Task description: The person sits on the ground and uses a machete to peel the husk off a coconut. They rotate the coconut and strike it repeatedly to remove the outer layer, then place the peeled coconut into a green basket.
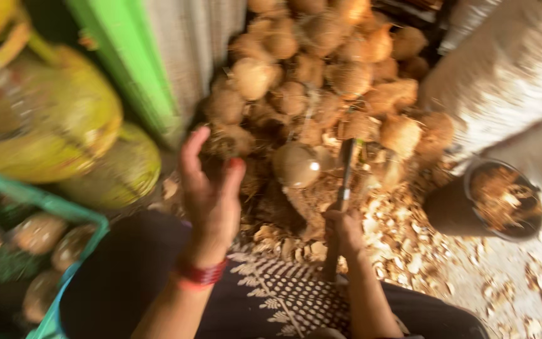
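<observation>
At the far left, yellow-green coconuts (64, 125) lie above a green crate (64, 213) of husked ones. The left hand (208, 188) is raised with fingers (191, 150) spread open, holding nothing; a peeled coconut (296, 164) sits just right of its fingertips, before the heap of brown coconuts (321, 75). The right hand (345, 229) grips a knife (346, 169) upright beside that coconut. A bucket (472, 213) stands farther right.

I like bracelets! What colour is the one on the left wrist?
Red bangles, seen in the head view.
</observation>
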